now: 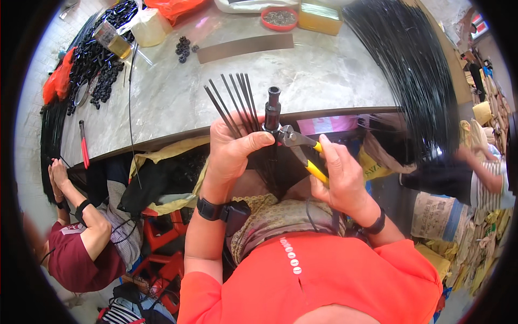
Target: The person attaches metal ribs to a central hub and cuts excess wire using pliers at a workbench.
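My left hand (229, 148) is closed around several thin black rods (237, 102) that fan upward. Beside its thumb stands a black tube-shaped fitting (273, 110), upright and flared at the top. More dark rods hang below the fitting. Closed on the yellow handles of a pair of pliers (294, 139) is my right hand (345, 175). The jaws meet the base of the fitting, on its right side. Whether they grip a wire or a rod end there is too small to tell.
Ahead is a grey marble-look table (162, 108) bearing a dark flat strip (245, 47), a red bowl (279, 19) of small metal pieces and a long black rod bundle (404, 59). Black parts (108, 32) and red-handled pliers (84, 144) lie left. Another person (86, 237) sits left; another's arm shows right.
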Demonstrator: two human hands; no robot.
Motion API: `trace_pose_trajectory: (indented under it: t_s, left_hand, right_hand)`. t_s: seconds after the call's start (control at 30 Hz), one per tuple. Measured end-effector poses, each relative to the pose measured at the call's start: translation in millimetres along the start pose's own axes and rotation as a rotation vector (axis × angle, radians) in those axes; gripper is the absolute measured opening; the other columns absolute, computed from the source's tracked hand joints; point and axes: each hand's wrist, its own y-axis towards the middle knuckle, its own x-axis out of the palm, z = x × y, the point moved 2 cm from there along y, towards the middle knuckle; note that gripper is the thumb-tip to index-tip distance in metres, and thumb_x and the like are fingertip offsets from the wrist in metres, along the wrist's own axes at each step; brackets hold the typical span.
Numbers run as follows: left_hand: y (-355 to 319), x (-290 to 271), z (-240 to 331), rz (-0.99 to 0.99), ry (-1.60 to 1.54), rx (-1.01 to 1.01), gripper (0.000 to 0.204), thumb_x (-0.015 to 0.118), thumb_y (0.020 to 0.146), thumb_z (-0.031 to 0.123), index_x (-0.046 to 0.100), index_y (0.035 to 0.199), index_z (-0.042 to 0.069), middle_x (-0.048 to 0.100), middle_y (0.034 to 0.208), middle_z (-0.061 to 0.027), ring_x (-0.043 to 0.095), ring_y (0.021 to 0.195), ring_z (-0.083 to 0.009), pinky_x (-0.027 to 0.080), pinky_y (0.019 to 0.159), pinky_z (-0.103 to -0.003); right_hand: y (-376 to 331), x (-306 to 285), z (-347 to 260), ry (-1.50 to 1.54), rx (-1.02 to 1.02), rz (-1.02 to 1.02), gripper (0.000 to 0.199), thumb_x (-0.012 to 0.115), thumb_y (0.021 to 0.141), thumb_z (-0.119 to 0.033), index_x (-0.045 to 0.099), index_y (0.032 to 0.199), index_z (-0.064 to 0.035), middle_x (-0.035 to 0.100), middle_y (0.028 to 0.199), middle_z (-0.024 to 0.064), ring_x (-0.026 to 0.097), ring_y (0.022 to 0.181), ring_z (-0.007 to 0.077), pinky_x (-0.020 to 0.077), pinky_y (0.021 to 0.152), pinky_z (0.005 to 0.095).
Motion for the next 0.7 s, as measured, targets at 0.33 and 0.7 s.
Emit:
trace_pose_trajectory:
  t_s: [0.33,0.7]
  left_hand:
    - [2,3,2,-0.114,-0.107,0.003,0.031,0.077,0.074,-0.011,0.066,0.102,-0.005,0.072,0.091,-0.0148,0.072,0.079,-0.0238,0.06,0.075,-0.036]
    - [-4,0,0,-0.139,-0.134,0.003,0.033,0.078,0.074,-0.008,0.065,0.104,-0.003,0.072,0.093,-0.0167,0.072,0.083,-0.0262,0.06,0.077,-0.04]
  right_hand:
    - [6,-26,-2,0.355,0.18,-0.377,0.057,0.062,0.082,0.003,0.04,0.135,0.0007,0.056,0.108,0.0217,0.065,0.089,0.0351,0.0542,0.075,0.0404]
    - [20,-44,-2,0.802,0.379,-0.715,0.052,0.051,0.094,-0.004,0.036,0.144,-0.0026,0.06,0.112,0.0111,0.062,0.1,0.0221,0.0496,0.088,0.0364]
